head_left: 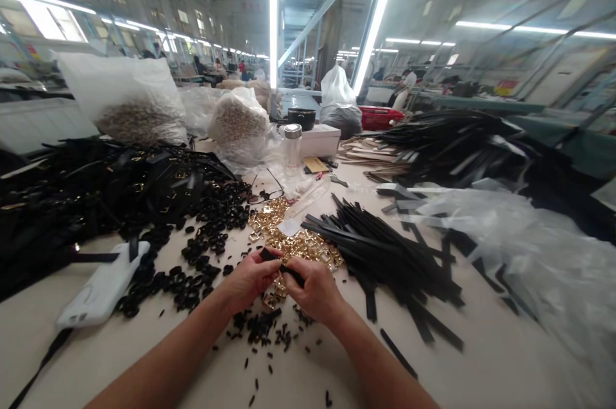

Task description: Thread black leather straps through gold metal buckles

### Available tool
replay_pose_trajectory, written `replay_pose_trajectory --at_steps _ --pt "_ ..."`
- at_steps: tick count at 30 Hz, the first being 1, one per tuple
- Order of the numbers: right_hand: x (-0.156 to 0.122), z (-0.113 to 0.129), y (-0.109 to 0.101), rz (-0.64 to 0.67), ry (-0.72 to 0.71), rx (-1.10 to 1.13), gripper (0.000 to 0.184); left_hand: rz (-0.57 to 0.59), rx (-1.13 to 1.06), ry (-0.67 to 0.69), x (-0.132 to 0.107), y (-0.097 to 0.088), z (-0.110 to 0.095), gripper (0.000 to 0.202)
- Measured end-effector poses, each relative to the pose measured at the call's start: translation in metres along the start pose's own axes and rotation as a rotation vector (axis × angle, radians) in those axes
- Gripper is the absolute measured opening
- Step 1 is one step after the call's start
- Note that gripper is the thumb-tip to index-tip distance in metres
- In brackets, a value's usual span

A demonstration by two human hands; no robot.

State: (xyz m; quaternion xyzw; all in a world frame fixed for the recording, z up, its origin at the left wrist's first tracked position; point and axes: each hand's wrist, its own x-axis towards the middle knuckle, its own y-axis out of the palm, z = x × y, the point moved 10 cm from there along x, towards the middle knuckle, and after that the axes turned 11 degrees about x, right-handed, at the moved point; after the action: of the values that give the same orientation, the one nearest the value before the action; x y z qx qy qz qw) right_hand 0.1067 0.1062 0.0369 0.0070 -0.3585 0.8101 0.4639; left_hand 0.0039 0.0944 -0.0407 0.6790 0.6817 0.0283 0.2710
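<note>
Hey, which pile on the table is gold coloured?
The buckle pile, between the loops on the left and the long strips on the right; both those are black.

I am pinching a black strip [295, 277] with my left hand [253, 278] and right hand [312, 287], above the gold buckles [310, 246] on the desk [481, 367]. More long strips [385, 248] are lying piled to the right, and loops [185, 280] are spreading to the left. Small bits [262, 327] are lying scattered nearer. Beyond the buckles, I am seeing glasses [266, 194] and a bottle [292, 147].
</note>
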Motion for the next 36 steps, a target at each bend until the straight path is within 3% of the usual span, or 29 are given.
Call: replay_pose_trajectory --at_steps 9,20,29,36 --pt "0.0 0.004 0.003 0.074 -0.03 0.072 0.015 0.038 -0.039 0.017 -0.002 0.009 -0.008 0.035" --pt "0.003 -0.009 0.002 0.074 0.016 0.084 0.031 -0.089 0.175 0.15 -0.006 0.008 -0.018 0.028" --pt "0.003 -0.014 -0.008 -0.007 0.038 0.057 0.039 -0.01 0.298 0.287 -0.014 0.019 -0.026 0.028" --pt "0.0 -0.003 -0.006 -0.011 0.002 -0.004 0.025 -0.144 0.25 0.237 -0.008 0.001 -0.023 0.024"
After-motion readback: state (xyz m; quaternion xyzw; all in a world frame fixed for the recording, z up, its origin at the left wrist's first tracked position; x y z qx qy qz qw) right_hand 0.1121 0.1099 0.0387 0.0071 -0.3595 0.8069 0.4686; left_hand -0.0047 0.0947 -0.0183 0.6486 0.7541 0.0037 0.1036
